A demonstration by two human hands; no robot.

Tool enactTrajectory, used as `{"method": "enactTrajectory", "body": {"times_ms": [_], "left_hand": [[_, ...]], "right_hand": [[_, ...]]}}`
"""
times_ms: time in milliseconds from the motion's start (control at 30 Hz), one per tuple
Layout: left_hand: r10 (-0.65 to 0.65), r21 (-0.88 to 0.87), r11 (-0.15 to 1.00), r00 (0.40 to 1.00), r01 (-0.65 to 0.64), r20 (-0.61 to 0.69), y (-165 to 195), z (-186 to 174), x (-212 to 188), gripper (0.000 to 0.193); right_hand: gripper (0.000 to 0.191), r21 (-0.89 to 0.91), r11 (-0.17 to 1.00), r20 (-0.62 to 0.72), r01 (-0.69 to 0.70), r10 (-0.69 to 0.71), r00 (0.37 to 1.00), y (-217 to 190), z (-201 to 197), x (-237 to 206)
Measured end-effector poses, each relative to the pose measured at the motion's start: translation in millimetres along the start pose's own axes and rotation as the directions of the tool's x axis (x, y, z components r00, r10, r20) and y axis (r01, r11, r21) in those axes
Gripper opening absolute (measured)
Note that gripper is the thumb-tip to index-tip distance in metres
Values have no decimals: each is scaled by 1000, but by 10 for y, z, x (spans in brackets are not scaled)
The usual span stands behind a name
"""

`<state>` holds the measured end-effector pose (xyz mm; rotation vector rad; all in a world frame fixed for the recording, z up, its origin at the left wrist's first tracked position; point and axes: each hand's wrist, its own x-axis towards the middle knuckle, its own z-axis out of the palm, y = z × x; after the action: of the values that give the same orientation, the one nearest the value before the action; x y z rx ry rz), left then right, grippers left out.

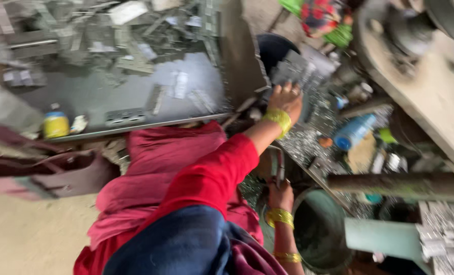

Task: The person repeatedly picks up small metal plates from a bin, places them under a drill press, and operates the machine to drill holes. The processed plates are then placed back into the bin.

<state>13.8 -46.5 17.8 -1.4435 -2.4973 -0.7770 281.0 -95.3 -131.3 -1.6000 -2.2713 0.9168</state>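
Blur smears the whole head view, so edges are soft everywhere. Far to the left of both hands a small yellow jar [56,125] stands at the lip of a grey metal bench [135,97] littered with cut strips and scraps; what each scrap is cannot be made out.

Between that bench and the hands lies a heap of red cloth [155,158]. A red sleeve [211,175] rises out of it, the arm stretched long and angled up to the right.

The left hand [285,99] is at the end of that arm, with a broad yellow bangle on the wrist. Its back faces the camera and its fingers are laid over the lower edge of a grey metal sheet piece [294,69]. Whether the fingers pinch the piece or only press on it cannot be told.

Below the left hand, the right hand [280,196] comes up from the bottom edge (the forearm is cut off there). It wears gold bangles [279,218] and is curled into a fist around a thin curved metal bar [278,167]. The bar's upper end is lost behind the sleeve.

Just right of the right hand sits a round green tub [318,234], its inside dark. Further right and above, a blue bottle [354,131] lies among silvery shavings. A rusty pipe [400,184] runs level to the frame's edge.
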Motion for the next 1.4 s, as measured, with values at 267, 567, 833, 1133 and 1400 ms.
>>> {"method": "enactTrajectory", "body": {"times_ms": [267, 567, 833, 1133, 1400], "left_hand": [[-52, 137, 988, 983, 76, -175, -2124, -590, -1493, 32], [-670, 354, 632, 715, 690, -199, -3018, -472, -1597, 30], [-625, -112, 775, 781, 622, 16, -2586, -549, -1380, 31], [30, -848, 510, 982, 144, 185, 157, -255, -1006, 31], [233, -894, 8, 869, 448, 437, -123, -186, -804, 27]], "right_hand": [[26, 133, 903, -398, 408, -328, 857, -901, -894, -93], [22, -120, 884, -442, 451, -455, 773, -1846, -1338, -289], [30, -75, 917, -360, 391, -390, 847, -1913, -1304, -352], [60, -102, 895, -233, 433, -445, 865, -1777, -1262, -342], [54, 613, 692, -194, 382, -336, 922, -1442, -1121, -87]]}}
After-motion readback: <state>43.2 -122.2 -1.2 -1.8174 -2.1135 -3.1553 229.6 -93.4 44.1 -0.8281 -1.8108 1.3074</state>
